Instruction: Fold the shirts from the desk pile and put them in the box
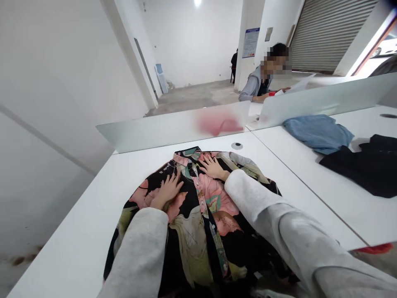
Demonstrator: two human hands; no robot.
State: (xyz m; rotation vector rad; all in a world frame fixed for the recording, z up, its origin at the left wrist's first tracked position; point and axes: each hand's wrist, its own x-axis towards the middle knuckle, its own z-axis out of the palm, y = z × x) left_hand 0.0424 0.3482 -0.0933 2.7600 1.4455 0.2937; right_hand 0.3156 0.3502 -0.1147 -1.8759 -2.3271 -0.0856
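A black shirt with a pink and green floral print (192, 223) lies spread face up on the white table (93, 215), collar away from me, buttoned down the middle. My left hand (169, 188) rests flat on its left chest, fingers spread. My right hand (212, 167) lies flat just below the collar, fingers spread too. Both hands hold nothing. Grey sleeves cover my forearms.
A frosted divider (161, 130) runs along the table's far edge, with a cable hole (237, 145) near it. On the adjoining table to the right lie a blue garment (318, 132) and a black garment (369, 165). A person sits beyond the divider (262, 80).
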